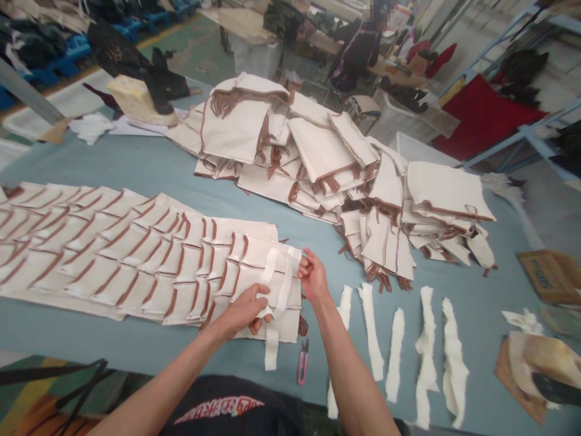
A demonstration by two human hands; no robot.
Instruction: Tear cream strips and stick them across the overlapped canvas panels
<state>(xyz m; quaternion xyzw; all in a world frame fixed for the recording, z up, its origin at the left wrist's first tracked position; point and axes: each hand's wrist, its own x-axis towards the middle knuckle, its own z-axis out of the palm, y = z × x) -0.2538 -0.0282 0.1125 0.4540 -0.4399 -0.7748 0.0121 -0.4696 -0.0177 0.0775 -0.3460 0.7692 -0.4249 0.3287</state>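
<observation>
Strap [271, 351]: white cloth, doubled, long axis near top-to-bottom of frame, on canvas panel [291, 303] at lower centre; tail hangs past panel's lower edge. Left hand [242, 309] clamped on strap, hiding its middle. Right hand [313, 277] pinched at upper end, contact hard to make out. Pink snips [303, 361] just below. Loose strips [394, 354] lie right on blue table [113, 163]; overlapped panels [113, 254] run off left edge; stack [318, 163] upper centre.

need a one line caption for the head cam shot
Left hand and right hand hold a white fabric strap on overlapped canvas panels
</observation>
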